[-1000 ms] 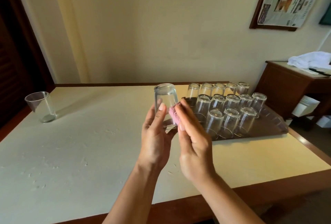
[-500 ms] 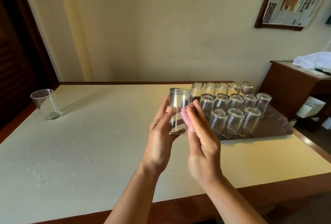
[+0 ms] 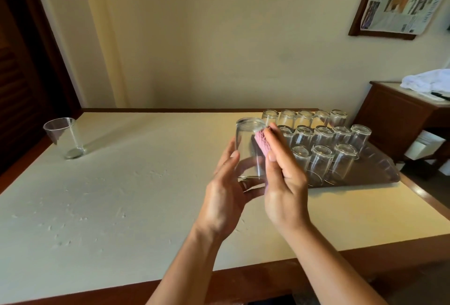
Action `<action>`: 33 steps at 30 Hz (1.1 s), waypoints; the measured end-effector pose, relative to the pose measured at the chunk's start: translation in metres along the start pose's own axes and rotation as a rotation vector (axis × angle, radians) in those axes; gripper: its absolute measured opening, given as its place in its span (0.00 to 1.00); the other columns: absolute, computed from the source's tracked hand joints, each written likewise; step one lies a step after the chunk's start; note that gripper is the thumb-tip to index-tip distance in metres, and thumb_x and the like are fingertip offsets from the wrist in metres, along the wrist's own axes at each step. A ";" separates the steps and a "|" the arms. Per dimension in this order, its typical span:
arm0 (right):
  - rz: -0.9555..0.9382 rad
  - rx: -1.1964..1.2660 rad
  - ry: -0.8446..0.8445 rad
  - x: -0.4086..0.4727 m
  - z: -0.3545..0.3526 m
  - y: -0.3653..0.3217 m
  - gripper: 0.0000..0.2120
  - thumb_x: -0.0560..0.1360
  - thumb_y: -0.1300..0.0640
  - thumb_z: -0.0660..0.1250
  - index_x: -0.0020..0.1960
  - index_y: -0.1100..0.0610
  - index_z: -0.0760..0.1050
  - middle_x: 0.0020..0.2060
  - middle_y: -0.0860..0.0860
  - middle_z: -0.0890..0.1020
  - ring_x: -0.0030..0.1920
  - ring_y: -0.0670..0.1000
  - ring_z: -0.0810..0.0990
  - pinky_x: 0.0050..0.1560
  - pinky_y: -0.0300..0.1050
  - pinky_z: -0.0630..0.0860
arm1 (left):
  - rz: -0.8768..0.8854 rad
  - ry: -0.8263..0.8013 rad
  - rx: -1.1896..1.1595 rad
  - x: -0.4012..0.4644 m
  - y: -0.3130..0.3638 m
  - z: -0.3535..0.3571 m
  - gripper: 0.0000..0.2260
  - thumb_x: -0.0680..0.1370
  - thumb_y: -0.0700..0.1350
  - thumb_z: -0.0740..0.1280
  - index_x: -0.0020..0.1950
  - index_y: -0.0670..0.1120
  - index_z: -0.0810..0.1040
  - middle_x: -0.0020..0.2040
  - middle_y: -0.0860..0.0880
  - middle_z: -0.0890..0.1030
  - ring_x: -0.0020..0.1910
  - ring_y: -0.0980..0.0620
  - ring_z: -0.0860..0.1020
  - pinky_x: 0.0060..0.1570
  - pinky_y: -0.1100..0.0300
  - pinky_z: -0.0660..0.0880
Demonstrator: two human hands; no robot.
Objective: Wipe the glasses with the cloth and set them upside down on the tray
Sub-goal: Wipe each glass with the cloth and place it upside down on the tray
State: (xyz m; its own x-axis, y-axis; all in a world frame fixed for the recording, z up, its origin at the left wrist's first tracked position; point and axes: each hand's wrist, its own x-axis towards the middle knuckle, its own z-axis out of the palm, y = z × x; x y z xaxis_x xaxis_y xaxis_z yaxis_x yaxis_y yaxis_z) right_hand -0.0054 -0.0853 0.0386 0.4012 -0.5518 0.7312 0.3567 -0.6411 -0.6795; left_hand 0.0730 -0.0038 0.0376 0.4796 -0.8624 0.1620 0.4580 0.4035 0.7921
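1 upright glass [image 3: 65,138] waits far left on the cream table [image 3: 126,197]. At centre the left hand [image 3: 225,203] cradles an inverted glass [image 3: 249,151], fingers loosely curled round it, while the right hand [image 3: 283,182] presses a pink cloth [image 3: 262,142] against its side with straight fingers: wiping. Next, I'd judge, comes a gap on the tray [image 3: 379,170] among 13 upturned glasses [image 3: 321,161]; a wooden cabinet [image 3: 399,119] stands right.

Tray [image 3: 379,170] crowded with upturned glasses [image 3: 321,158] — near-right corner free.
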 end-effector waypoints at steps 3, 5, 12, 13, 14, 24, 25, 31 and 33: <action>-0.012 -0.024 -0.039 0.008 -0.003 0.000 0.20 0.84 0.63 0.57 0.76 0.57 0.69 0.77 0.55 0.70 0.78 0.56 0.67 0.77 0.52 0.67 | 0.101 0.067 0.012 0.003 0.002 0.004 0.30 0.77 0.47 0.71 0.78 0.56 0.67 0.61 0.44 0.84 0.49 0.45 0.83 0.52 0.50 0.81; -0.033 -0.011 -0.072 -0.005 0.002 0.000 0.20 0.84 0.64 0.58 0.75 0.59 0.70 0.77 0.56 0.69 0.78 0.58 0.67 0.75 0.58 0.68 | 0.120 0.082 0.029 0.008 0.007 0.004 0.23 0.79 0.47 0.72 0.73 0.56 0.73 0.63 0.45 0.84 0.50 0.48 0.84 0.53 0.51 0.81; -0.063 -0.074 0.015 0.004 -0.001 -0.004 0.19 0.84 0.65 0.58 0.75 0.61 0.68 0.76 0.59 0.69 0.77 0.56 0.68 0.76 0.53 0.67 | 0.051 -0.006 0.103 0.002 0.004 0.001 0.28 0.81 0.51 0.66 0.81 0.55 0.65 0.67 0.42 0.82 0.51 0.46 0.83 0.55 0.46 0.81; -0.065 -0.092 0.005 0.008 -0.002 -0.004 0.19 0.84 0.65 0.58 0.75 0.61 0.68 0.75 0.59 0.70 0.78 0.56 0.68 0.77 0.52 0.66 | 0.089 0.014 0.078 0.003 0.002 0.002 0.30 0.79 0.49 0.67 0.81 0.54 0.65 0.66 0.42 0.82 0.48 0.47 0.83 0.51 0.49 0.81; -0.061 -0.088 -0.011 0.008 0.000 -0.003 0.19 0.84 0.66 0.58 0.74 0.61 0.67 0.75 0.59 0.70 0.78 0.56 0.67 0.77 0.53 0.66 | 0.130 0.044 0.070 0.004 0.002 0.004 0.30 0.79 0.48 0.68 0.80 0.52 0.65 0.65 0.42 0.82 0.47 0.48 0.84 0.49 0.51 0.81; -0.046 -0.060 -0.015 0.005 -0.007 -0.010 0.18 0.84 0.66 0.58 0.73 0.62 0.69 0.77 0.60 0.67 0.78 0.57 0.68 0.75 0.51 0.68 | 0.089 -0.026 0.149 0.004 0.003 0.003 0.22 0.79 0.51 0.69 0.73 0.61 0.74 0.71 0.43 0.79 0.52 0.46 0.84 0.54 0.45 0.80; -0.056 -0.095 -0.011 0.008 -0.008 -0.010 0.19 0.83 0.67 0.58 0.73 0.63 0.69 0.76 0.60 0.68 0.78 0.56 0.67 0.75 0.50 0.68 | 0.139 0.011 0.148 0.005 0.002 0.007 0.25 0.78 0.49 0.70 0.75 0.61 0.72 0.67 0.44 0.82 0.49 0.48 0.84 0.51 0.49 0.81; -0.023 -0.016 -0.040 -0.024 -0.002 -0.007 0.19 0.83 0.68 0.58 0.73 0.66 0.69 0.77 0.60 0.67 0.76 0.50 0.70 0.74 0.50 0.71 | 0.136 0.048 0.127 0.013 0.009 0.002 0.26 0.80 0.54 0.60 0.79 0.59 0.66 0.63 0.48 0.84 0.53 0.47 0.84 0.55 0.46 0.78; 0.001 0.032 -0.014 -0.013 -0.004 -0.006 0.19 0.83 0.67 0.57 0.73 0.62 0.69 0.77 0.59 0.68 0.75 0.54 0.71 0.74 0.53 0.70 | 0.129 0.005 0.178 0.005 0.004 0.004 0.28 0.79 0.48 0.63 0.80 0.59 0.64 0.67 0.48 0.83 0.58 0.45 0.84 0.55 0.49 0.80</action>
State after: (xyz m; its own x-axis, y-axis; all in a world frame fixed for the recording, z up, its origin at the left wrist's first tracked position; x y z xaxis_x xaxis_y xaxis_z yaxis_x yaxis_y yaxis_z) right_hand -0.0166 -0.0765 0.0339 0.4131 -0.5446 0.7300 0.3831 -0.6233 -0.6817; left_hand 0.0740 -0.0073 0.0440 0.5292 -0.8057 0.2661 0.2539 0.4496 0.8564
